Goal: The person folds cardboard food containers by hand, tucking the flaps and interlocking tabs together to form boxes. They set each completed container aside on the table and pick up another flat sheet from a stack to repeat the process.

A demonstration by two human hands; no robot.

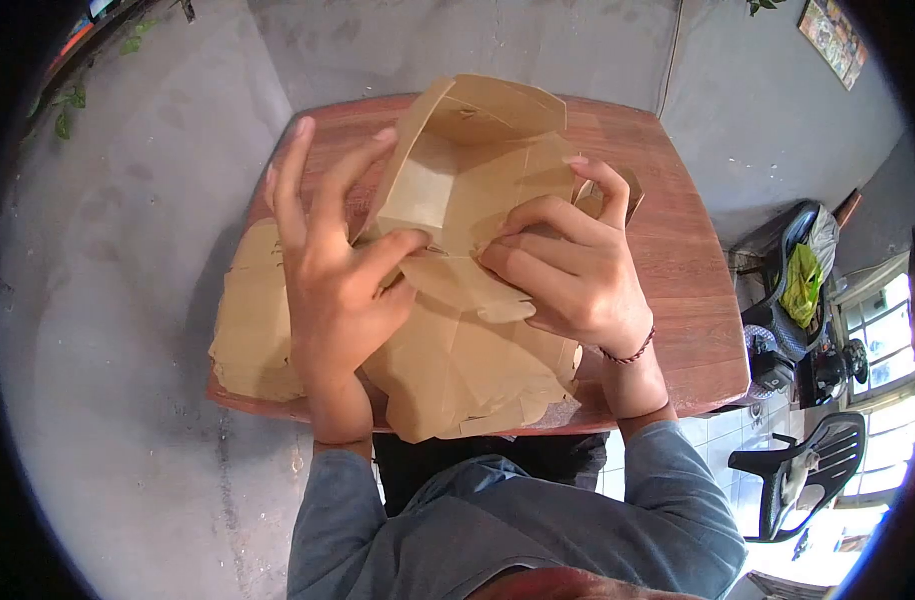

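Between my hands is a partly folded brown cardboard food box (433,185), tilted above the table with some walls raised and its near flap loose. My left hand (343,265) touches the box's left side, its thumb on the near corner fold and its other fingers spread upward. My right hand (573,255) pinches the near right corner, fingers bent over the edge; its fingertips are partly hidden. Below lie flat, unfolded brown cardboard box blanks (478,370), overlapping the table's near edge. Another brown cardboard stack (253,320) lies left of my left hand.
A wooden table (678,270) stands against grey walls. Behind my right hand sits another brown box piece (633,195), mostly hidden. To the right are a black plastic chair (813,465) and another chair with a yellow-green bag (803,285) on it.
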